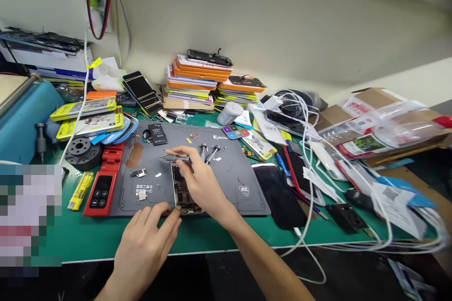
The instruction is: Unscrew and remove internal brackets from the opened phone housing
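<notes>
Rests the left hand [150,233] at seven o'clock of the opened phone [181,193], touching its near left corner with the fingertips; cannot tell from this angle whether pinching the edge or merely pressing on it. Grasps a grey screwdriver [178,158] in the right hand [201,176], nearly level at the phone's twelve o'clock end and pointed toward nine. Has the phone on a grey mat [226,197], by the mat's six o'clock edge, with dark innards bared. Has, counting from there, a black battery [157,134] at eleven o'clock, two more screwdrivers [213,154] at one and small metal parts [141,173] at nine. Has a red device [100,193] at the mat's nine o'clock edge and, off the mat at three, a black-screened phone [278,197] plugged into a white cable [297,232]. Faces stacked orange-edged boxes [197,75] at twelve.
</notes>
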### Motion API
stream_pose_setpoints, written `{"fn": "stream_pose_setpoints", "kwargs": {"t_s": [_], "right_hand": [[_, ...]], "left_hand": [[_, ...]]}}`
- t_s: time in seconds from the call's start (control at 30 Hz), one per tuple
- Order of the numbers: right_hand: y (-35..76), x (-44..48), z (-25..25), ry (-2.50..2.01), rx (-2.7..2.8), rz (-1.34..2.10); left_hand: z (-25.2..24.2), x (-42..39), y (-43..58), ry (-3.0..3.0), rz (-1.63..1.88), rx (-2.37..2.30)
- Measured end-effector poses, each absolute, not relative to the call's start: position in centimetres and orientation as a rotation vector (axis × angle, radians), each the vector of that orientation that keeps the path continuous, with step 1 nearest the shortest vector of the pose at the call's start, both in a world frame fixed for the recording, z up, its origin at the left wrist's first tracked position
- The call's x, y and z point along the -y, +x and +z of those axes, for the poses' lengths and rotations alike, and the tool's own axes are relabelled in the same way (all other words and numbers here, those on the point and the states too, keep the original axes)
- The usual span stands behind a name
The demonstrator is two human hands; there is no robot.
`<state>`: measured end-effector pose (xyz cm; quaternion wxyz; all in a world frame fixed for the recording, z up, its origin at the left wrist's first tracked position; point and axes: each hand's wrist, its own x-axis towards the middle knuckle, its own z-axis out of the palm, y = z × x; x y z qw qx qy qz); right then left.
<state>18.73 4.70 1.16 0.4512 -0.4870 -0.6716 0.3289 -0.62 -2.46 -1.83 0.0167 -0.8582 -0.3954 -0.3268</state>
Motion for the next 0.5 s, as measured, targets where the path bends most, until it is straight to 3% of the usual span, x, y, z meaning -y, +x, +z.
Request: {"fn": "stream_pose_setpoints", "kwargs": {"t_s": [0.27, 0.5], "right_hand": [[19.0, -5.6, 1.0, -1.101, 1.567, 0.908], [19.8, -1.6, 2.0, -0.955, 1.102, 0.840]], "left_hand": [[-1.7, 2.4, -0.5, -2.679, -1.003, 1.205], [-1.4, 2.1, -0.7, -2.710, -0.993, 1.200]]}}
